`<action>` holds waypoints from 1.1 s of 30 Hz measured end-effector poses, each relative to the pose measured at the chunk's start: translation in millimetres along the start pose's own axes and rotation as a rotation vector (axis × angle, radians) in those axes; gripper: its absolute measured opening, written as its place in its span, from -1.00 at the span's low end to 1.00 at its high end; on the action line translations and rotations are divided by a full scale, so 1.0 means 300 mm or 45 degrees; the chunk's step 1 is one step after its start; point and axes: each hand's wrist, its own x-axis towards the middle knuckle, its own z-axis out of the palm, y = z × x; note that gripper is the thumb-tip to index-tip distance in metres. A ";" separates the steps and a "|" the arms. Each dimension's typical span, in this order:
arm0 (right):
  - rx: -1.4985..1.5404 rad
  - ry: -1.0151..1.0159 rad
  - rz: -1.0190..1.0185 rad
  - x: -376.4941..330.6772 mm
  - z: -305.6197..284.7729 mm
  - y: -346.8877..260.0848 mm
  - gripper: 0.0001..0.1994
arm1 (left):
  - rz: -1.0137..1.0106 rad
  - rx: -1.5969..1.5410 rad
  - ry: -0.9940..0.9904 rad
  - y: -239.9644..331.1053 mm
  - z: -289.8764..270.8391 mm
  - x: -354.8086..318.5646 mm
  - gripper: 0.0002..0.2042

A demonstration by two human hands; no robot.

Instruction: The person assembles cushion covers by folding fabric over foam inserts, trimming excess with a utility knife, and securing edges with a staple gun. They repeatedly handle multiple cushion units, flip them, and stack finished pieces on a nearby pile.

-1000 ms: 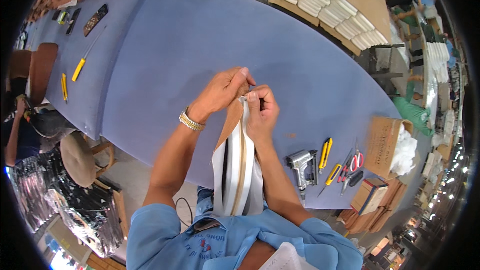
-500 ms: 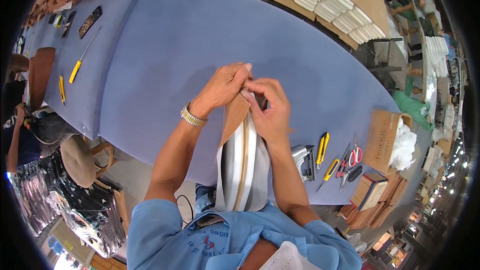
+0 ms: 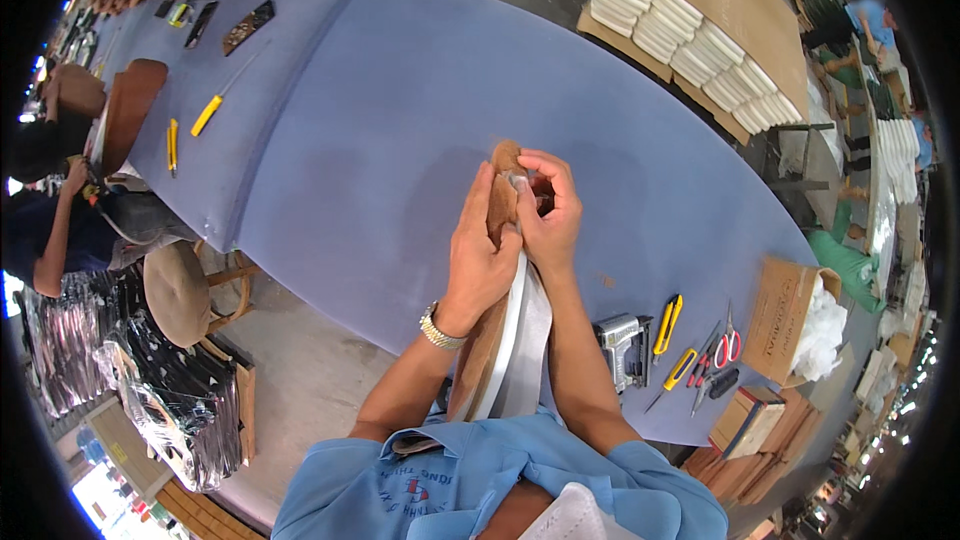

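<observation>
A long cushion stands on edge between my forearms, one end towards my body. It has a white foam edge [image 3: 508,325], grey lining [image 3: 533,325] on its right side and brown fabric [image 3: 503,202] wrapped over its far end. My left hand [image 3: 483,265] presses along the brown fabric, fingers stretched forward on its left side and thumb on top. My right hand [image 3: 548,210] pinches the fabric and lining at the far end from the right. The fingers' undersides and part of the fold are hidden.
On the blue table [image 3: 400,140] at right lie a staple gun [image 3: 622,352], a yellow utility knife [image 3: 668,328] and red-handled scissors [image 3: 730,345]. Beyond them stands a cardboard box [image 3: 775,325]. A yellow-handled screwdriver [image 3: 207,115] lies at left, near another person's arm [image 3: 62,215].
My left hand has shifted nearer my body and now lies along the cushion. The brown fabric is now folded over the far end. My right hand still pinches there. The view has turned slightly.
</observation>
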 end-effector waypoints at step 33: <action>0.098 -0.114 -0.094 -0.085 -0.188 -0.116 -0.80 | 0.434 0.601 -0.036 0.145 0.023 -0.329 -0.18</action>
